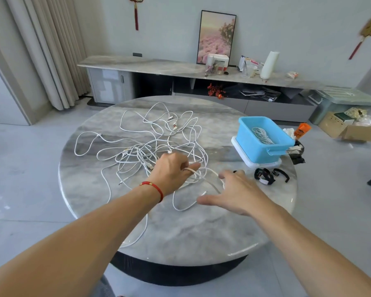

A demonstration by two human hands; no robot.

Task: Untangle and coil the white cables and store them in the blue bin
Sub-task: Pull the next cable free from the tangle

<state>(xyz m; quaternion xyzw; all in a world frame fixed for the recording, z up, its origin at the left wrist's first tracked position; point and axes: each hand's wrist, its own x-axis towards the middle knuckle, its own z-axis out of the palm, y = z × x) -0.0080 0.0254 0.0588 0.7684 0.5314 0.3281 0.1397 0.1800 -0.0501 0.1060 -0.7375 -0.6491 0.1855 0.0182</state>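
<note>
A tangle of white cables (154, 138) sprawls over the middle of the round marble table (180, 236). My left hand (171, 170) is closed on a strand at the near right edge of the tangle. That strand arcs rightward under my right hand (234, 194), which hovers with fingers spread, thumb toward the cable's loose end; whether it touches the strand is unclear. The blue bin (272, 152) stands on a white lid at the table's right edge, with one coiled white cable (262, 135) inside.
Black straps (266, 175) lie on the table just in front of the bin. A long marble sideboard (137, 65) with clutter runs along the far wall. Cardboard boxes (351, 129) and a plastic crate sit on the floor at the right.
</note>
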